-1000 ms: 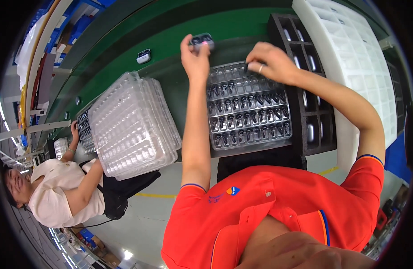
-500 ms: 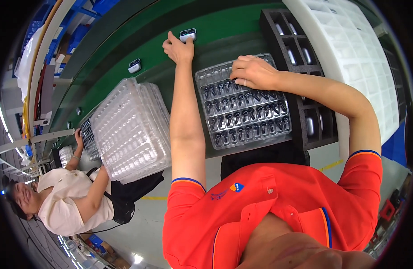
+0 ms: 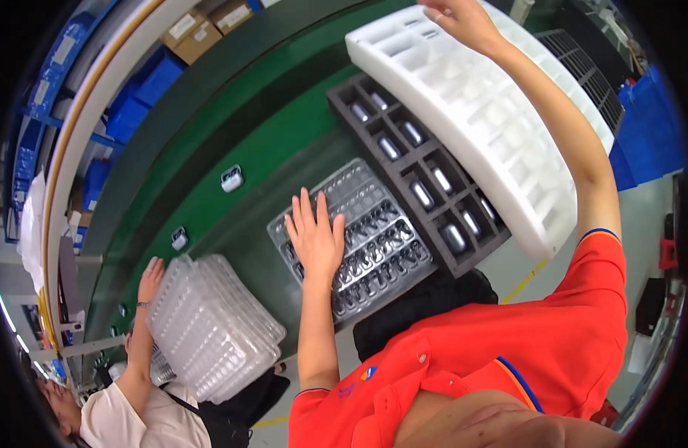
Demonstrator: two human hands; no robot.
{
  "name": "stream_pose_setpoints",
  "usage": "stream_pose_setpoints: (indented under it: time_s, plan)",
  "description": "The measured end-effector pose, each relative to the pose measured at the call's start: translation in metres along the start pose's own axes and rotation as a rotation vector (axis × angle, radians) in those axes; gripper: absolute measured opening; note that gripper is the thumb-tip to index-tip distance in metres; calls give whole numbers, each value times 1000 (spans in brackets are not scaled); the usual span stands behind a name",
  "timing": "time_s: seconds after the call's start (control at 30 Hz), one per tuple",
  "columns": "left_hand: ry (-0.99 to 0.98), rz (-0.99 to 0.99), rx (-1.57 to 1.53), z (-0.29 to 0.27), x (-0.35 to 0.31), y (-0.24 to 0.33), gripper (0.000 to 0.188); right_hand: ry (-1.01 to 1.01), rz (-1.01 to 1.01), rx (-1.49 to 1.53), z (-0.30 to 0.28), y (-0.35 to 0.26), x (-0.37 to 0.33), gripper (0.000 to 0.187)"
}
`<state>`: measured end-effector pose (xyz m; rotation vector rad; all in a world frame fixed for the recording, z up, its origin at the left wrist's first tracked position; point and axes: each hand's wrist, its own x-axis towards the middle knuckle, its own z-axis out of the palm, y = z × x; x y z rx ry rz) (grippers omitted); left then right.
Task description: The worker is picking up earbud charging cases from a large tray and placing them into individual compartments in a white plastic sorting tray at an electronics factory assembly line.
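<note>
My left hand (image 3: 316,235) lies palm down with spread fingers over a clear plastic tray (image 3: 336,190), holding nothing. Rows of small dark earbuds (image 3: 375,263) fill the tray's nearer part; its far rows hold none. At the top edge, my right hand (image 3: 467,22) reaches over the far end of a white foam tray (image 3: 463,97). Its fingers look curled together, partly cut off by the picture's edge, and what they hold cannot be made out. A white earbud case (image 3: 231,178) stands with its lid up on the green belt, left of the clear tray.
Between the clear tray and the white foam sits a dark foam tray (image 3: 404,112) with several shiny cases. Stacked empty clear trays (image 3: 210,321) stand at left, near a co-worker's arm (image 3: 141,336). Another case (image 3: 179,238) is on the belt. Blue bins (image 3: 131,104) line the shelf.
My left hand has left the earbud case and come back over the clear tray. From that tray, my right hand has moved out over the white foam. The view has turned.
</note>
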<state>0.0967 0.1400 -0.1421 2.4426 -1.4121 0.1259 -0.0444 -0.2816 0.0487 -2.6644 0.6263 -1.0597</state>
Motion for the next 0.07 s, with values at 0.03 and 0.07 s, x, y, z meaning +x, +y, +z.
stream_pose_setpoints:
  time_s: [0.03,0.07]
  plan:
    - [-19,2,-11,4,3,1,61,-78,-8,-147,-6,35,3,22]
    - [-38,8,-21,8,6,4,63,-153,-8,-295,-7,83,0,24]
